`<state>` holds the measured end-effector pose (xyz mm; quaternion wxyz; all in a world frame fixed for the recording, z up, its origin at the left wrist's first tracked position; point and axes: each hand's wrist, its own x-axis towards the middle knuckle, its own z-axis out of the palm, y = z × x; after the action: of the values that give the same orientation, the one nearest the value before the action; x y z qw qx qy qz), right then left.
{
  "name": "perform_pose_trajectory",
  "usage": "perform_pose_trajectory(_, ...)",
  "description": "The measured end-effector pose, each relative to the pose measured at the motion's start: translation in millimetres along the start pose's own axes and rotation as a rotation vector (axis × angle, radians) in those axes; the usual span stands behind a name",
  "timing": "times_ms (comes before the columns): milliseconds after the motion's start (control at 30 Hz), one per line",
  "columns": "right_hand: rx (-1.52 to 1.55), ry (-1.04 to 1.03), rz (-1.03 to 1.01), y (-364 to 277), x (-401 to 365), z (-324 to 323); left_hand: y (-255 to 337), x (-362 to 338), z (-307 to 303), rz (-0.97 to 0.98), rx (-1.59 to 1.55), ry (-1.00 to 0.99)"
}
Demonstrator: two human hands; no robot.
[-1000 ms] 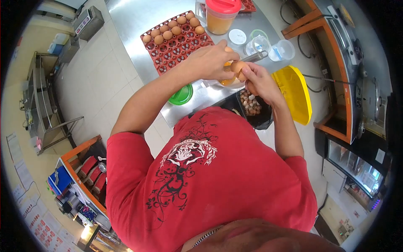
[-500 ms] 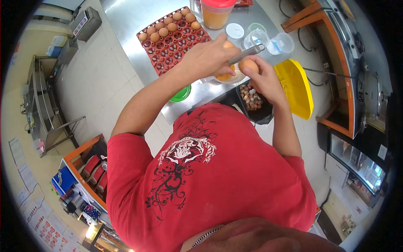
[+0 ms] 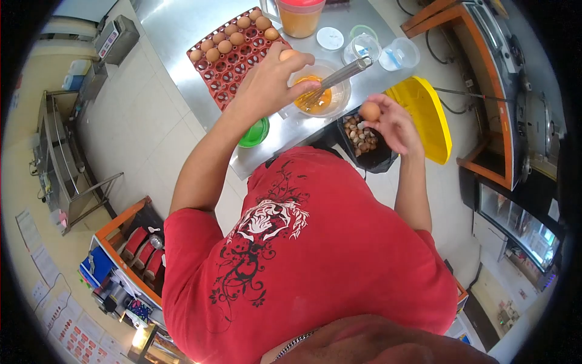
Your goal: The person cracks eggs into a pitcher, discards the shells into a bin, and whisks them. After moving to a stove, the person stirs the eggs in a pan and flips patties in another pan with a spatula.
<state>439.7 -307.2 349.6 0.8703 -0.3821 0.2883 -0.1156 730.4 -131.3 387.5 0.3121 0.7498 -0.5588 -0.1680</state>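
Note:
My left hand [image 3: 270, 82] is closed around a brown egg [image 3: 287, 55], its thumb stretched out over the near left side of a clear bowl [image 3: 343, 97]. Yellow-orange beaten egg [image 3: 315, 102] lies in the bowl, and a wire whisk [image 3: 345, 74] leans in it, its handle over the right rim. My right hand [image 3: 395, 124] holds a brown eggshell [image 3: 370, 111] in its fingers, rounded side showing, over the edge of a black-lined bin [image 3: 379, 159]. Several broken eggshells [image 3: 359, 136] fill part of the bin.
A red egg tray [image 3: 221, 79] with several brown eggs stands on the steel table [image 3: 176, 30]. Behind the bowl are a red-lidded jug [image 3: 300, 18], a white lid [image 3: 330, 38] and clear tubs [image 3: 400, 54]. A green container [image 3: 254, 133] sits at the near edge; a yellow lid [image 3: 424, 121] stands right of the bin.
My hands have parted: the left has drawn back left from the bowl with its egg, and the right has moved toward me, over the bin, with the eggshell.

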Motion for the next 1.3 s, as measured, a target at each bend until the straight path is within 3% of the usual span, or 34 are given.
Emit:
perform_pose_trajectory(100,-0.247,-0.037,-0.038,-6.9,2.1,25.1,0.4,0.7,7.4,0.086,0.026,0.015)
perform_pose_trajectory(200,-0.482,0.089,-0.336,2.7,7.5,41.3,1.4,1.1,14.4,0.138,0.033,0.011)
perform_pose_trajectory(233,-0.671,0.133,-0.579,10.0,13.3,43.7,2.6,2.2,15.6,0.145,0.049,-0.002)
perform_pose_trajectory(333,-1.262,0.107,-0.681,12.4,19.5,39.8,14.2,1.9,19.5,0.156,0.103,-0.062)
perform_pose_trajectory(467,-1.082,0.106,-0.719,12.2,16.4,49.5,24.7,6.2,23.7,0.210,0.185,-0.087)
perform_pose_trajectory(667,-0.585,-0.017,-0.364,13.9,33.3,58.9,21.9,10.8,27.6,0.303,0.272,-0.086)
perform_pose_trajectory(867,-0.762,-0.028,-0.314,6.9,41.7,67.0,14.5,9.2,25.6,0.300,0.287,-0.063)
perform_pose_trajectory(1067,-1.242,-0.053,-0.530,-3.4,40.4,69.5,8.3,10.9,22.0,0.348,0.322,-0.034)
perform_pose_trajectory(1167,-1.279,-0.027,-0.514,-8.1,35.5,80.4,7.9,8.8,22.5,0.323,0.349,-0.087)
perform_pose_trajectory(1300,-1.099,0.092,-0.449,-4.5,34.0,93.3,17.6,9.3,25.5,0.271,0.368,-0.058)
